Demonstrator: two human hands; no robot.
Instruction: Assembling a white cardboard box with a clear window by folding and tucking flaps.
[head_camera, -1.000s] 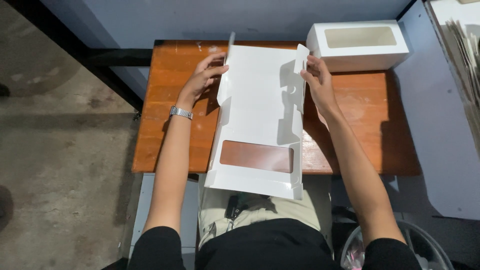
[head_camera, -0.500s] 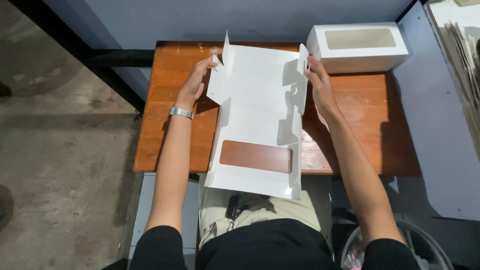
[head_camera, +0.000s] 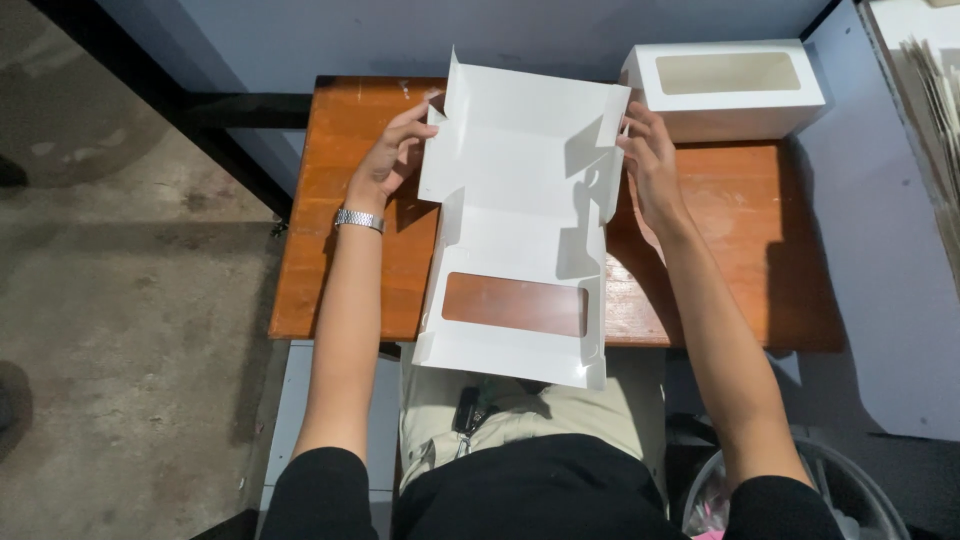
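Gripping the raised left flap of a flat white cardboard box blank (head_camera: 520, 225), the left hand (head_camera: 395, 155) has its fingers curled around the flap's edge near the far left corner, with the thumb on the near side. The forearm runs straight back toward the body, and a metal wristwatch (head_camera: 359, 219) sits on the wrist. On the other side, the right hand (head_camera: 652, 165) pinches the raised right flap at the far right corner, fingers bent against the card, its forearm angling back to the right. The blank lies lengthwise on a wooden table (head_camera: 340, 200), its near end with a rectangular window cut-out hanging over the near edge above the person's lap. Just beyond the right hand, a finished white window box (head_camera: 725, 90) stands on the table's far right corner.
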